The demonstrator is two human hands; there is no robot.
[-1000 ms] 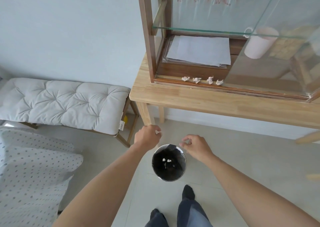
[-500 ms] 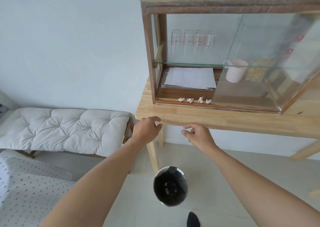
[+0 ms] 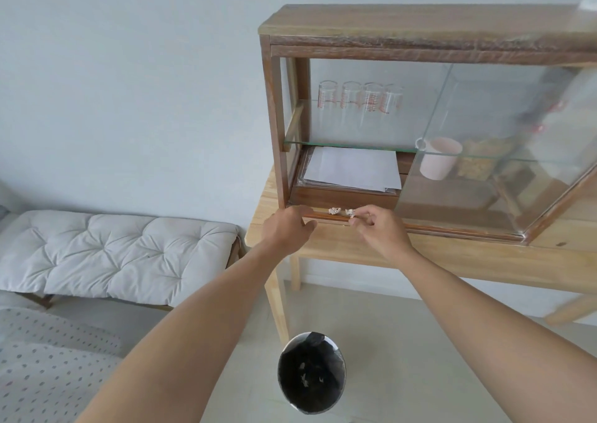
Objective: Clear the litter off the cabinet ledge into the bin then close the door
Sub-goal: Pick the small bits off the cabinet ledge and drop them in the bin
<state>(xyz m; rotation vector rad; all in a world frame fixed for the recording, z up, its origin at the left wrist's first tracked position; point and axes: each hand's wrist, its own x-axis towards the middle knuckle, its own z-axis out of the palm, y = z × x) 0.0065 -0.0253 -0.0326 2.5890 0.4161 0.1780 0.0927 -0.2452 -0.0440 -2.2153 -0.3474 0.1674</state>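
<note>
Two crumpled white paper scraps lie on the wooden cabinet ledge, between my hands. My left hand rests on the ledge's left end with its fingers curled over it; anything under them is hidden. My right hand pinches thumb and forefinger on a small white scrap just right of the visible ones. The glass sliding door is slid right, leaving the cabinet's left half open. The round bin with a black liner stands on the floor below, holding a few white scraps.
The cabinet sits on a light wooden table. Inside it are glasses on a glass shelf, a stack of papers and a pink mug. A cushioned bench stands at the left, dotted fabric below it.
Both hands rose from over the bin to the cabinet ledge. The view tilted up. Of the scraps on the ledge, only two still show between my hands.
</note>
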